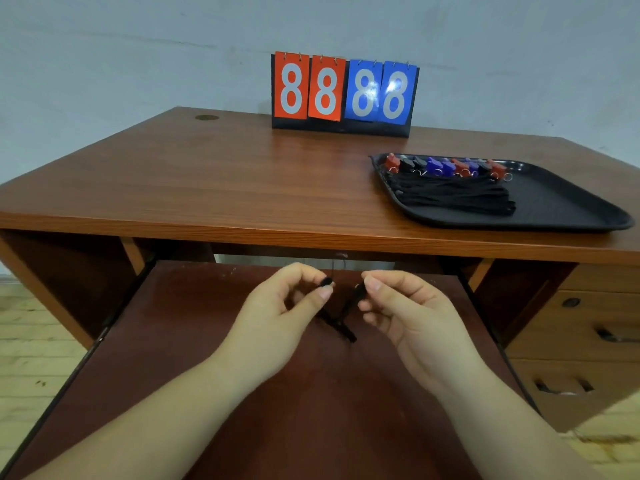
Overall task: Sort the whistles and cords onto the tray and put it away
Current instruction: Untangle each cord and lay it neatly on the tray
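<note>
A black tray (568, 199) lies on the desk at the right. A row of red, black and blue whistles (446, 166) lines its far edge, and a bundle of black cords (457, 194) lies in front of them. Both hands hover over the pulled-out keyboard shelf (194, 341). My left hand (277, 317) pinches a small black end of a black cord (341, 325) between thumb and forefinger. My right hand (405, 313) pinches the other part of that cord. The cord's loop hangs down between the two hands.
A flip scoreboard (344, 93) showing 88 in red and 88 in blue stands at the back of the wooden desk (207, 181). Drawers (588, 334) with dark handles are at the lower right. A pale wall is behind, wood floor at the left.
</note>
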